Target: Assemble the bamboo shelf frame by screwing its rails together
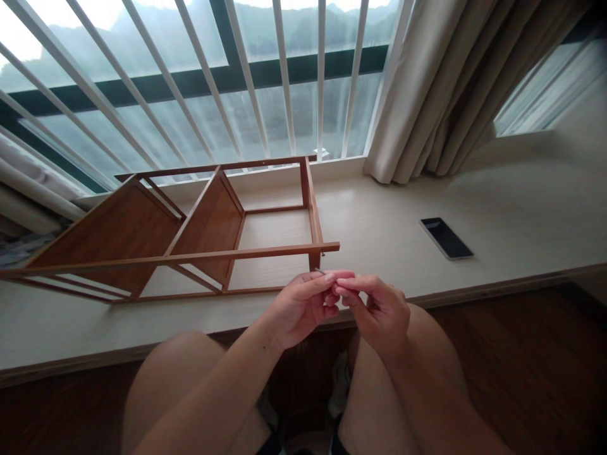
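Silvery pin (318,270), mostly hidden, is sitting pinched in the left hand (303,308) near the wooden rack (208,222); the right hand (379,311) is pinching it too.

One wooden shelf frame (190,256) lies on one window ledge (403,208). It holds two solid shelf boards (114,234), side by side toward the left. One smartphone (446,238) lies to the right. Two hands meet near the middle, the left hand (303,306) and the right hand (377,309), with one thin metal pin (318,270) at their fingertips. Two bare knees (171,366) show nearest. There are two curtains: one beige curtain (427,95) far right and one bunched curtain (28,177) far left.
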`<move>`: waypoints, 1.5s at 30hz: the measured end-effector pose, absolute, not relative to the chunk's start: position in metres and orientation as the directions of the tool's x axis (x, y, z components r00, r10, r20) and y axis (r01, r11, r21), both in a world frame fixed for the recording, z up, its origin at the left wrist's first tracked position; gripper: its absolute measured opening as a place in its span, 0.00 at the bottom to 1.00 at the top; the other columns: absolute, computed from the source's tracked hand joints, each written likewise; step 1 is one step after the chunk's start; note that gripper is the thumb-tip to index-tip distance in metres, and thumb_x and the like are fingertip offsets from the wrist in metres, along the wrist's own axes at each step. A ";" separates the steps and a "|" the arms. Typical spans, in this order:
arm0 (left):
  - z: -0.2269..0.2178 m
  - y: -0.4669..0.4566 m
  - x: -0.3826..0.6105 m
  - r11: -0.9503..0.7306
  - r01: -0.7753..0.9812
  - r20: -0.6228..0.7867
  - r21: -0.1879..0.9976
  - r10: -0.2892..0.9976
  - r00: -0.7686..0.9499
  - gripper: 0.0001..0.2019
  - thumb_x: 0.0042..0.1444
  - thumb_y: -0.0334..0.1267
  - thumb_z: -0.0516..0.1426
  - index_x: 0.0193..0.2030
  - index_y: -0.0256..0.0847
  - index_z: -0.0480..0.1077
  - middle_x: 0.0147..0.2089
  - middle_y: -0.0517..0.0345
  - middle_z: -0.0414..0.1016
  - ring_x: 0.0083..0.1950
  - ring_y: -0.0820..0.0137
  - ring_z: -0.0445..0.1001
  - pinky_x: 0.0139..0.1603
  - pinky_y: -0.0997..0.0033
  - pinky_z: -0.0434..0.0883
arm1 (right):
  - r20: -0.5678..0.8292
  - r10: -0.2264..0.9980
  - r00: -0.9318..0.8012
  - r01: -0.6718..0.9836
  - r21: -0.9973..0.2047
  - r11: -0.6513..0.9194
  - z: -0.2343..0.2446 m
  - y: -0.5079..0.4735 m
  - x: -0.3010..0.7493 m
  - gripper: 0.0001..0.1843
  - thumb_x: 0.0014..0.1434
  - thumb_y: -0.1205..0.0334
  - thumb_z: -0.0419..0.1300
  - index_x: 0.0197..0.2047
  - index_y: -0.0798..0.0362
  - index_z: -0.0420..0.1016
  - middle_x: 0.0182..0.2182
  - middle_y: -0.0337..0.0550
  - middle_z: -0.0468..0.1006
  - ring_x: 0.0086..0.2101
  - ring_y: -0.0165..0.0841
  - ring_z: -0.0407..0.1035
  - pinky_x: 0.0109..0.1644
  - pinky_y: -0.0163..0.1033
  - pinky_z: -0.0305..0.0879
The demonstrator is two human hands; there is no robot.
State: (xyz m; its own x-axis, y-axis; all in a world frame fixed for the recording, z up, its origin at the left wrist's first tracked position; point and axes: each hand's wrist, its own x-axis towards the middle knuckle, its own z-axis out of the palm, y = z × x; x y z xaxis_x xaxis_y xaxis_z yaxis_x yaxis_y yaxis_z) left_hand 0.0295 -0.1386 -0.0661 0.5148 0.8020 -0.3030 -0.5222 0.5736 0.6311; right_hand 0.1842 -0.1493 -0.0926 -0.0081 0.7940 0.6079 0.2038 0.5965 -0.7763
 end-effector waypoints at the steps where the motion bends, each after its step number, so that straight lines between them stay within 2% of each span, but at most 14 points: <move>1: -0.067 -0.139 0.031 0.556 -0.535 -0.297 0.636 0.816 0.496 0.13 0.55 0.39 0.64 0.45 0.34 0.77 0.29 0.59 0.67 0.30 0.79 0.65 0.34 0.79 0.65 | 0.595 0.804 0.002 0.166 -0.793 0.587 -0.093 -0.150 0.184 0.06 0.58 0.67 0.65 0.39 0.48 0.79 0.29 0.39 0.83 0.26 0.30 0.75 0.32 0.35 0.73; 6: -0.072 -0.138 0.035 0.506 -0.546 -0.300 0.667 0.854 0.426 0.10 0.56 0.41 0.64 0.39 0.36 0.76 0.28 0.60 0.67 0.28 0.79 0.66 0.33 0.78 0.67 | 0.523 0.852 -0.001 0.109 -0.847 0.520 -0.096 -0.150 0.181 0.02 0.57 0.62 0.67 0.36 0.49 0.80 0.25 0.39 0.81 0.25 0.30 0.73 0.32 0.36 0.72; 12: -0.076 -0.137 0.038 0.466 -0.582 -0.330 0.666 0.884 0.330 0.11 0.53 0.41 0.66 0.37 0.35 0.75 0.29 0.58 0.70 0.30 0.76 0.70 0.33 0.76 0.70 | 0.450 0.893 -0.021 0.143 -0.883 0.448 -0.096 -0.148 0.179 0.06 0.56 0.57 0.68 0.34 0.50 0.80 0.26 0.39 0.81 0.25 0.30 0.73 0.30 0.34 0.70; 19: -0.075 -0.138 0.039 0.457 -0.616 -0.366 0.642 0.888 0.277 0.10 0.52 0.39 0.66 0.37 0.34 0.75 0.29 0.60 0.71 0.29 0.78 0.70 0.32 0.79 0.69 | 0.424 0.903 -0.069 0.293 -0.857 0.425 -0.093 -0.145 0.179 0.13 0.55 0.53 0.68 0.29 0.51 0.73 0.21 0.34 0.74 0.22 0.27 0.65 0.28 0.33 0.63; 23: -0.077 -0.136 0.038 0.461 -0.613 -0.372 0.641 0.886 0.278 0.11 0.51 0.39 0.66 0.38 0.35 0.75 0.30 0.58 0.73 0.31 0.76 0.72 0.34 0.77 0.71 | 0.449 0.883 -0.133 0.344 -0.815 0.466 -0.094 -0.144 0.179 0.13 0.58 0.54 0.66 0.28 0.52 0.73 0.21 0.35 0.73 0.22 0.27 0.64 0.31 0.33 0.62; 30: -0.080 -0.136 0.038 0.456 -0.638 -0.367 0.620 0.888 0.278 0.09 0.52 0.38 0.66 0.37 0.35 0.75 0.32 0.58 0.74 0.31 0.76 0.73 0.34 0.77 0.71 | 0.449 0.884 -0.131 0.329 -0.821 0.465 -0.093 -0.143 0.178 0.09 0.59 0.57 0.65 0.30 0.52 0.74 0.22 0.35 0.75 0.23 0.27 0.66 0.31 0.33 0.62; 36: -0.080 -0.135 0.039 0.442 -0.678 -0.360 0.587 0.893 0.271 0.09 0.50 0.35 0.67 0.37 0.34 0.76 0.33 0.59 0.75 0.31 0.78 0.73 0.32 0.79 0.70 | 0.447 0.886 -0.126 0.342 -0.819 0.461 -0.092 -0.142 0.174 0.10 0.59 0.56 0.65 0.29 0.52 0.73 0.21 0.35 0.74 0.23 0.27 0.66 0.31 0.32 0.62; 45: -0.081 -0.137 0.040 0.399 -0.707 -0.339 0.583 0.911 0.234 0.07 0.53 0.33 0.65 0.38 0.34 0.76 0.34 0.59 0.76 0.32 0.77 0.74 0.34 0.78 0.72 | 0.471 0.872 -0.130 0.397 -0.781 0.481 -0.093 -0.143 0.170 0.11 0.60 0.56 0.63 0.29 0.52 0.73 0.21 0.35 0.72 0.22 0.26 0.64 0.31 0.32 0.60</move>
State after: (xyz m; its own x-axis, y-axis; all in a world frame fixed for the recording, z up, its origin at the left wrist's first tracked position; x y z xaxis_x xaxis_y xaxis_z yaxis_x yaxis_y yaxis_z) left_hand 0.0401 -0.1370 -0.0812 0.2343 0.9110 -0.3394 -0.7074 0.3992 0.5832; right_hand 0.1699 -0.1431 -0.0928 -0.1299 0.8723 0.4713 0.3975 0.4813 -0.7812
